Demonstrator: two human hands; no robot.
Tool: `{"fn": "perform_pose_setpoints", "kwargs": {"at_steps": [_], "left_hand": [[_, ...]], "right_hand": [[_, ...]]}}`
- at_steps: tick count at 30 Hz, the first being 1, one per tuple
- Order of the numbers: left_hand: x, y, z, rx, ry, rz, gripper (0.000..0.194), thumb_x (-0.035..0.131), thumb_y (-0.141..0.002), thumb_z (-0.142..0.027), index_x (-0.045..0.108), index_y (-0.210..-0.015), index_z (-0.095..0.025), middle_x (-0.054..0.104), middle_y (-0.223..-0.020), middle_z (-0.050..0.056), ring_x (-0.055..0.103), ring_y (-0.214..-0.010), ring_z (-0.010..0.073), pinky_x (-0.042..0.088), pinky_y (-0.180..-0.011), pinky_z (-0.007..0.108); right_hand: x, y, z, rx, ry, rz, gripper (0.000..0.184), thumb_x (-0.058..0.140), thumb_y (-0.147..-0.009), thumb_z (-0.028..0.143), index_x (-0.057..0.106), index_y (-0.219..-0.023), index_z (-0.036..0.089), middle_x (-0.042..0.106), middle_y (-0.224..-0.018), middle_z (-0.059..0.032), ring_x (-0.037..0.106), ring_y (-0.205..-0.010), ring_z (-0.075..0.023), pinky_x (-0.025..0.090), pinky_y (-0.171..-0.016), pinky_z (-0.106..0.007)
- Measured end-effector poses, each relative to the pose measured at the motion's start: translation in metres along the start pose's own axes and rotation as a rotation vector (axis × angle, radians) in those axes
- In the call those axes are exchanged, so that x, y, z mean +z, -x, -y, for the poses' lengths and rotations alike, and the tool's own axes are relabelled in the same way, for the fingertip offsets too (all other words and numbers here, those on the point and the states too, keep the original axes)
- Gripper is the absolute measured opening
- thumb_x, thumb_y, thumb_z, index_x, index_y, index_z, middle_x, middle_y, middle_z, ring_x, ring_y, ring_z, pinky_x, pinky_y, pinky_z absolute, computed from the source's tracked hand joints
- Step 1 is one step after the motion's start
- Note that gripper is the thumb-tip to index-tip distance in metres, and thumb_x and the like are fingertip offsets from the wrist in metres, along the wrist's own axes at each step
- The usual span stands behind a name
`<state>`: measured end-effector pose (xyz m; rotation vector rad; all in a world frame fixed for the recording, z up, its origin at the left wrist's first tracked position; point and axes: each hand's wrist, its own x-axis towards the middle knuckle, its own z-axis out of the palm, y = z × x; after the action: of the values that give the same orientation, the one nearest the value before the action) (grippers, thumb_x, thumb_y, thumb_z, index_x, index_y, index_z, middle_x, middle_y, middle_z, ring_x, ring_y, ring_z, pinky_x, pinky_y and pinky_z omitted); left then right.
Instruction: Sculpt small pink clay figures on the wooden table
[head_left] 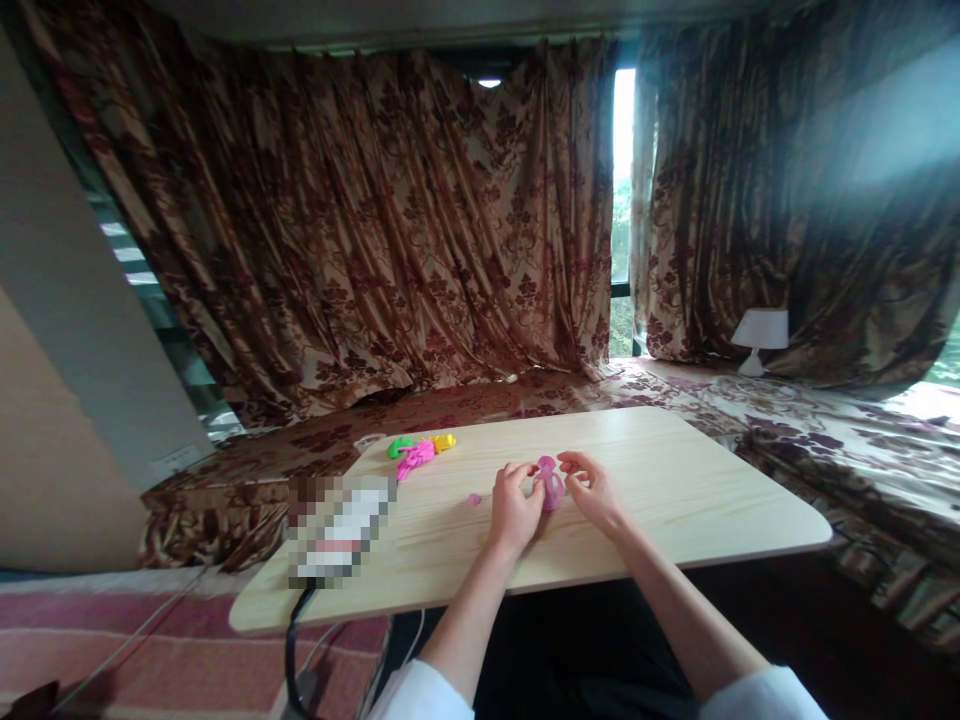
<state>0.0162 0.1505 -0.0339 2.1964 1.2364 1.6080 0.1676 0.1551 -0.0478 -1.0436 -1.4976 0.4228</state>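
A purple, lumpy, clay-like shape (550, 484) with a rounded top stands between my hands over the table. My left hand (517, 508) has its fingers bent against the left side of the shape, thumb and fingers closed on it. Just to the right is my right hand (592, 490), its fingers curved and apart, with thumb and index near the shape's right edge. Whether the right fingertips touch it is hard to tell. A small purple-pink lump (474, 499) lies on the table left of my left hand.
Green (400, 447), pink (417, 459) and yellow (444, 443) pieces lie together at the table's back left. A blurred-out white object (345, 530) with a black cable sits at the left edge of the light wooden table (697, 500). A white lamp (760, 335) stands back right.
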Motion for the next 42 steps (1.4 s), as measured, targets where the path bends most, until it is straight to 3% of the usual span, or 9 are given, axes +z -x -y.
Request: {"fn": "perform_pose_setpoints", "kwargs": {"at_steps": [7, 11, 18, 27, 34, 42], "left_hand": [[-0.024, 0.002, 0.012, -0.139, 0.092, -0.106, 0.020, 0.048, -0.079, -0.021, 0.063, -0.093, -0.020, 0.062, -0.096, 0.005, 0.057, -0.095, 0.0176, 0.043, -0.087, 0.033], [-0.036, 0.005, 0.018, -0.214, 0.138, -0.104, 0.019, 0.050, -0.079, -0.025, 0.064, -0.091, -0.018, 0.064, -0.096, 0.005, 0.059, -0.093, 0.0174, 0.044, -0.084, 0.032], [-0.027, 0.012, 0.015, -0.139, 0.016, 0.017, 0.024, 0.053, -0.075, -0.018, 0.062, -0.097, -0.019, 0.068, -0.086, 0.004, 0.061, -0.087, 0.0174, 0.043, -0.087, 0.036], [-0.018, 0.015, 0.023, -0.172, 0.118, 0.189, 0.047, 0.050, -0.075, -0.014, 0.045, -0.121, -0.021, 0.068, -0.089, 0.005, 0.064, -0.086, 0.0159, 0.046, -0.081, 0.032], [-0.017, 0.016, 0.021, -0.219, 0.098, 0.197, 0.049, 0.052, -0.073, -0.013, 0.046, -0.121, -0.023, 0.068, -0.088, 0.004, 0.064, -0.083, 0.0158, 0.047, -0.080, 0.031], [-0.017, 0.017, 0.025, -0.197, 0.130, 0.197, 0.049, 0.051, -0.075, -0.015, 0.043, -0.123, -0.023, 0.068, -0.088, 0.004, 0.064, -0.084, 0.0153, 0.047, -0.079, 0.030]], "right_hand": [[-0.004, 0.000, -0.007, 0.050, 0.032, -0.076, 0.033, 0.043, -0.067, 0.013, 0.062, -0.093, 0.019, 0.065, -0.082, -0.0027, 0.061, -0.077, -0.0164, 0.047, -0.068, -0.029], [-0.004, 0.002, -0.004, 0.073, 0.031, -0.039, 0.029, 0.047, -0.070, 0.017, 0.061, -0.095, 0.019, 0.066, -0.083, -0.0034, 0.062, -0.078, -0.0169, 0.047, -0.067, -0.029], [-0.001, 0.010, 0.013, 0.081, 0.001, 0.142, 0.040, 0.056, -0.073, 0.023, 0.053, -0.113, 0.023, 0.067, -0.091, -0.0036, 0.062, -0.084, -0.0172, 0.047, -0.072, -0.030], [0.009, 0.008, 0.016, 0.032, -0.031, 0.173, 0.029, 0.056, -0.074, 0.024, 0.057, -0.103, 0.020, 0.068, -0.080, -0.0015, 0.062, -0.071, -0.0147, 0.047, -0.064, -0.025], [0.013, 0.010, 0.009, 0.021, 0.017, 0.173, 0.028, 0.057, -0.076, 0.032, 0.059, -0.102, 0.021, 0.067, -0.072, -0.0003, 0.062, -0.064, -0.0144, 0.048, -0.059, -0.025], [0.009, 0.012, 0.015, -0.022, 0.083, 0.150, 0.022, 0.059, -0.073, 0.028, 0.063, -0.095, 0.024, 0.067, -0.071, 0.0015, 0.062, -0.064, -0.0144, 0.048, -0.060, -0.024]]}}
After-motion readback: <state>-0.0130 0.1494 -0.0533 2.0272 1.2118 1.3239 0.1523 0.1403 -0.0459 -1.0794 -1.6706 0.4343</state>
